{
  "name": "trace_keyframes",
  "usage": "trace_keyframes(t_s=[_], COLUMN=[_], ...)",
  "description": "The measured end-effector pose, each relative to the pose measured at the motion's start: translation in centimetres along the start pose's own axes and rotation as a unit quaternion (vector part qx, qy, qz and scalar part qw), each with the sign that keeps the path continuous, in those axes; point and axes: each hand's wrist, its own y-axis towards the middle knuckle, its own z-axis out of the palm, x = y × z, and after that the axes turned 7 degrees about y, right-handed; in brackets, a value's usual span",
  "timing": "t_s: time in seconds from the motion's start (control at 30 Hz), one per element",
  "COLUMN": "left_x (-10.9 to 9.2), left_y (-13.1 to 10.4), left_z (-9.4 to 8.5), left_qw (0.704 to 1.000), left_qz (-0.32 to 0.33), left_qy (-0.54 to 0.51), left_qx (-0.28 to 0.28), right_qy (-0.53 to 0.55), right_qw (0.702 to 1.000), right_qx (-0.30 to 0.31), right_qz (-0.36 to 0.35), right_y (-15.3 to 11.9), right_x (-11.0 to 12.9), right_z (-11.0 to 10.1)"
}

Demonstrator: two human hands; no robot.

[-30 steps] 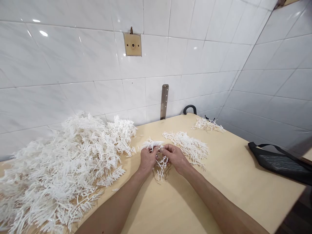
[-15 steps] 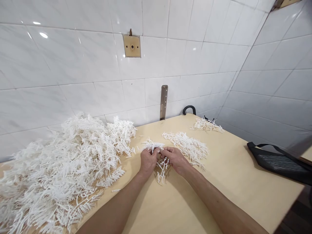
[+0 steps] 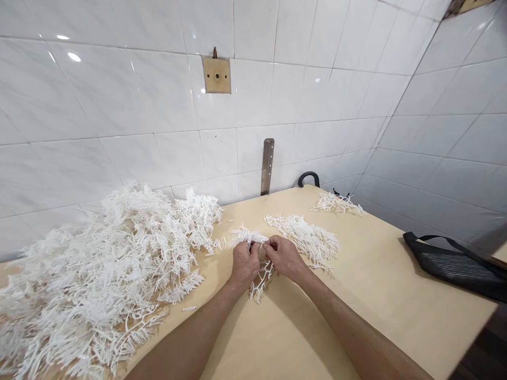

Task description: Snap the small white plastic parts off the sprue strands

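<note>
My left hand (image 3: 245, 261) is closed on a white branching plastic sprig (image 3: 261, 279), whose bare forked stems hang below the fingers. A feathery tuft (image 3: 247, 233) of the same white stuff sticks out above the hand. Close beside it, my right hand (image 3: 285, 257) has thumb and fingers pinched together at the upper edge of the sprig. What exactly lies between the right fingertips is too small to make out. Just behind the right hand lies a flat bunch of white sprigs (image 3: 307, 237) on the table.
A large heap of white sprigs (image 3: 106, 274) covers the left of the wooden table (image 3: 388, 295). A smaller bunch (image 3: 336, 202) lies at the far corner, near a black curved handle (image 3: 308, 177). A black mesh bag (image 3: 451, 262) rests at the right edge. Behind stands a tiled wall (image 3: 174, 100).
My right hand has turned and its fingers have drawn into a tighter pinch, slightly apart from the left. The left hand has shifted a little right, and the hanging stems have swung slightly.
</note>
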Motion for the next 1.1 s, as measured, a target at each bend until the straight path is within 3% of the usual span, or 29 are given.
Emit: trace_keyframes(t_s=[0.17,0.27,0.37,0.53,0.87,0.97,1.1], left_x=[0.1,0.1,-0.2,-0.5,-0.1,-0.4,-0.3], left_y=[0.1,0.1,0.1,0.2,-0.1,-0.1,0.4], left_z=[0.2,0.1,-0.2,-0.5,-0.2,-0.3,-0.5], left_qw=[1.000,1.000,0.999,0.997,0.999,0.998,0.994], left_qz=[0.008,-0.012,-0.031,-0.018,0.037,0.025,-0.044], left_qy=[0.010,-0.009,-0.033,-0.042,-0.013,-0.044,-0.087], left_qx=[-0.014,-0.021,-0.002,0.064,0.035,0.049,0.049], right_qy=[-0.013,0.082,0.112,0.088,0.118,0.101,0.025], right_qw=[0.999,0.995,0.991,0.994,0.986,0.991,0.992], right_qx=[-0.047,0.008,0.050,0.054,0.049,0.007,-0.114], right_qz=[0.013,0.052,0.042,0.045,0.102,0.088,0.041], right_y=[0.2,0.1,0.1,0.1,0.3,0.6,1.2], right_x=[0.4,0.2,-0.4,-0.7,-1.0,-1.0,-1.1], right_z=[0.6,0.5,0.0,-0.5,0.7,-0.1,-2.6])
